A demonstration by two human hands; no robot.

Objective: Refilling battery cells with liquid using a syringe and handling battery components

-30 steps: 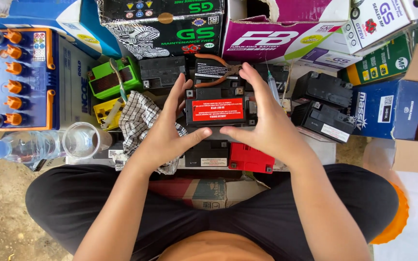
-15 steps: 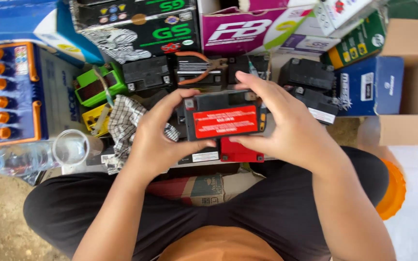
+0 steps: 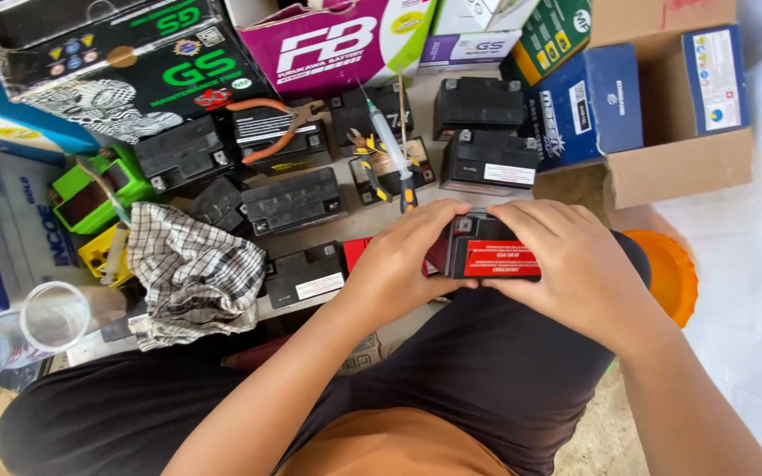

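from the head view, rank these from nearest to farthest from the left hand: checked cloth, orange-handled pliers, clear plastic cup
1. Checked cloth: just left of the left hand, on the floor.
2. Orange-handled pliers: up and left, lying on the black batteries.
3. Clear plastic cup: far left, past the cloth.

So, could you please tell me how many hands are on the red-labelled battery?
2. The left hand grips the left end of the battery, and the right hand covers its right end. No other hands are in view.
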